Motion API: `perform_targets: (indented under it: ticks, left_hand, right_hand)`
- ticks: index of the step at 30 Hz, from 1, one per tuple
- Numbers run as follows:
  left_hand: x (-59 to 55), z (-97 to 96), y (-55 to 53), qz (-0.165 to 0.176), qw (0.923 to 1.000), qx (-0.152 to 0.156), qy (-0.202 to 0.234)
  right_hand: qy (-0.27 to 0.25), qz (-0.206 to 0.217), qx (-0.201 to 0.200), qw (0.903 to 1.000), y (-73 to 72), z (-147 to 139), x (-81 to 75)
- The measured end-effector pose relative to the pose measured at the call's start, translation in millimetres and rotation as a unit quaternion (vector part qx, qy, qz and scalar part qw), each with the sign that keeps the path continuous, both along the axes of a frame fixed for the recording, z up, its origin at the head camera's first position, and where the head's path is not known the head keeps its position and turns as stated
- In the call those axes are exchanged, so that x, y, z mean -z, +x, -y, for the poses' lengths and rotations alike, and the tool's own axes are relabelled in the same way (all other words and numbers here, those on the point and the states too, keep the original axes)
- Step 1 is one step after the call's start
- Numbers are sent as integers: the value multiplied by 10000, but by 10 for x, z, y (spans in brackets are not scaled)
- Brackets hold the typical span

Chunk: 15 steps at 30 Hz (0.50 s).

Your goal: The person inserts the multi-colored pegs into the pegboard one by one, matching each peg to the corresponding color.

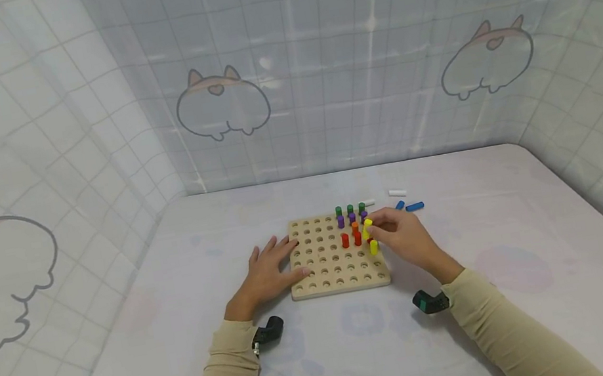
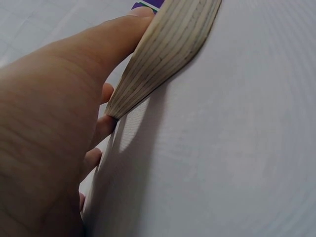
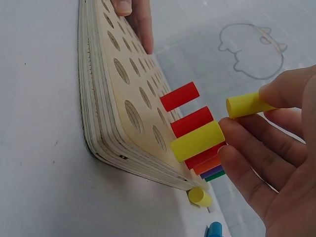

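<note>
My right hand (image 1: 409, 240) pinches a yellow peg (image 3: 247, 104) between thumb and fingers, above the right side of a wooden pegboard (image 1: 318, 289). Just below it another yellow peg (image 3: 197, 141) stands in a hole, beside the red pegs (image 1: 345, 240). Behind these are orange pegs (image 1: 355, 227), purple pegs (image 1: 340, 222) and green pegs (image 1: 338, 211), partly covered by the right hand. My left hand (image 1: 266, 273) rests at the board's left edge with its fingers spread and its thumb (image 2: 118, 37) on the top face.
Blue pegs (image 1: 415, 206) and a white peg (image 1: 397, 192) lie loose on the white cloth beyond the right hand. In the right wrist view a yellow peg (image 3: 200, 197) lies beside the board's edge. Patterned curtains (image 1: 324, 111) enclose the table's back and sides.
</note>
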<state>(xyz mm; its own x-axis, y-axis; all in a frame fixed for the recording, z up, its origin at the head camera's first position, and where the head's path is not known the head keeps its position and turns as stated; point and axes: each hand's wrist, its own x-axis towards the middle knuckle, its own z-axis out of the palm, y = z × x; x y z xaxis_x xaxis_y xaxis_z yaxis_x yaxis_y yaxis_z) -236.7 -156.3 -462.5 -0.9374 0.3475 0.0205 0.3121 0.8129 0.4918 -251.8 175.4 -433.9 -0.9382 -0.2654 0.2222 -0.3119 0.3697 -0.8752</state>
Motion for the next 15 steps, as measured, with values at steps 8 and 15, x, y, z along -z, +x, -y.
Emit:
perform_targets:
  ticks: [8, 15]
  left_hand:
    - [7, -7, -2, 0, 10000, -42, -29]
    - [33, 1, -16, -61, 10000, -2, -51]
  right_hand:
    - [370, -312, -153, 9987, 29, 39, -5]
    - [699, -540, -300, 9956, 41, 54, 1]
